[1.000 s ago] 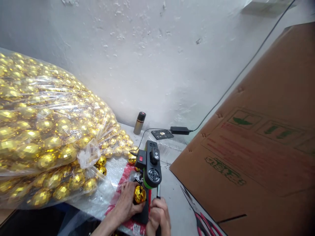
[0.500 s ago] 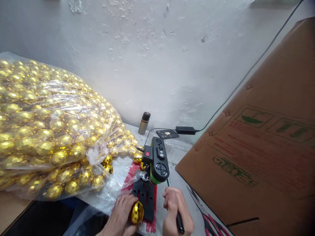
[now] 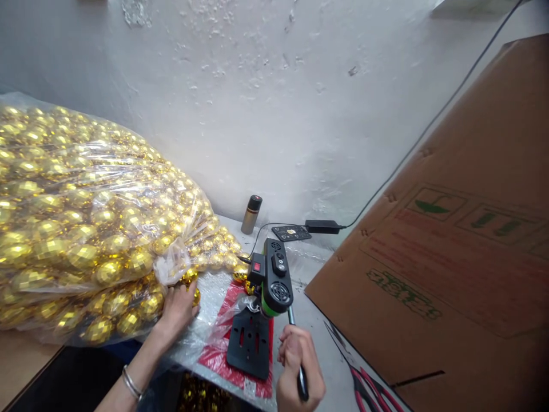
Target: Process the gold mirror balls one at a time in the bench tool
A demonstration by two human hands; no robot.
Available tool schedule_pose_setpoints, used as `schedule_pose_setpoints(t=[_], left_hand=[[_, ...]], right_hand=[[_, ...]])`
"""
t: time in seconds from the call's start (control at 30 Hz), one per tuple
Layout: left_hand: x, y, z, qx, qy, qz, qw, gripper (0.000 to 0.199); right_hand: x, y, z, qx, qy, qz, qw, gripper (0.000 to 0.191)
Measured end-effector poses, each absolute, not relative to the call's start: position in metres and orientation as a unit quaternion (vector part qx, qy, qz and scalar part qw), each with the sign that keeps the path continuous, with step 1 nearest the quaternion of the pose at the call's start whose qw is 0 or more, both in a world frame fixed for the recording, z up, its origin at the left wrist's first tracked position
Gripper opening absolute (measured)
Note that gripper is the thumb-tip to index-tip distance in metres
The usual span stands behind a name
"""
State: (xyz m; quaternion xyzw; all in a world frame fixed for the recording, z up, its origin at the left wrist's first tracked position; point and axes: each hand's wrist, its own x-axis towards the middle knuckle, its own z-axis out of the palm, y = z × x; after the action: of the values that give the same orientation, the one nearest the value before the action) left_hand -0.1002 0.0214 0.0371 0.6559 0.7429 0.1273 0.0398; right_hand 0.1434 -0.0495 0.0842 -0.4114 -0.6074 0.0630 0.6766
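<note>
My left hand [image 3: 180,306] reaches to the mouth of the clear plastic bag [image 3: 107,200] full of gold faceted balls. Its fingers touch a gold ball [image 3: 190,276] beside the bag's bunched neck; the fingertips are partly hidden, so the grip is unclear. On the right, my right hand [image 3: 299,366] is closed around the black-handled lever [image 3: 302,384] of a small black and green bench press [image 3: 278,277]. The dark slotted base plate [image 3: 249,346] of the press has no ball on it and rests on red plastic [image 3: 218,355].
Scissors with red and black handles [image 3: 364,383] lie at the right, beside a large cardboard box [image 3: 450,229]. Behind the press are a small bottle [image 3: 251,214], a black patterned card [image 3: 291,233] and a power adapter [image 3: 322,226]. More gold balls [image 3: 203,395] show below the table edge.
My left hand has moved from the front of the press, where it held a gold ball, leftward to the bag. That ball is gone from there. My right hand stays on the lever.
</note>
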Motion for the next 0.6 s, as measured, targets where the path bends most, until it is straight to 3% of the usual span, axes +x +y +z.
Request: schedule_pose_setpoints(t=[0.1, 0.2, 0.3, 0.43, 0.6], left_hand=[[-0.095, 0.015, 0.036, 0.618, 0.717, 0.283, 0.154, 0.047], [-0.072, 0.011, 0.038, 0.488, 0.619, 0.472, 0.396, 0.054], [-0.039, 0.008, 0.031, 0.370, 0.521, 0.524, 0.563, 0.059], [-0.005, 0.002, 0.003, 0.391, 0.539, 0.509, 0.546, 0.072], [0.007, -0.009, -0.023, 0.543, 0.569, 0.470, 0.400, 0.057]], right_hand=[[0.142, -0.051, 0.092, -0.420, -0.603, 0.070, 0.675, 0.034], [0.140, -0.051, 0.111, -0.439, -0.593, 0.087, 0.670, 0.034], [0.139, -0.050, 0.132, -0.454, -0.589, 0.092, 0.662, 0.036], [0.141, -0.050, 0.145, -0.465, -0.597, 0.096, 0.646, 0.038], [0.142, -0.052, 0.140, -0.460, -0.606, 0.096, 0.642, 0.034]])
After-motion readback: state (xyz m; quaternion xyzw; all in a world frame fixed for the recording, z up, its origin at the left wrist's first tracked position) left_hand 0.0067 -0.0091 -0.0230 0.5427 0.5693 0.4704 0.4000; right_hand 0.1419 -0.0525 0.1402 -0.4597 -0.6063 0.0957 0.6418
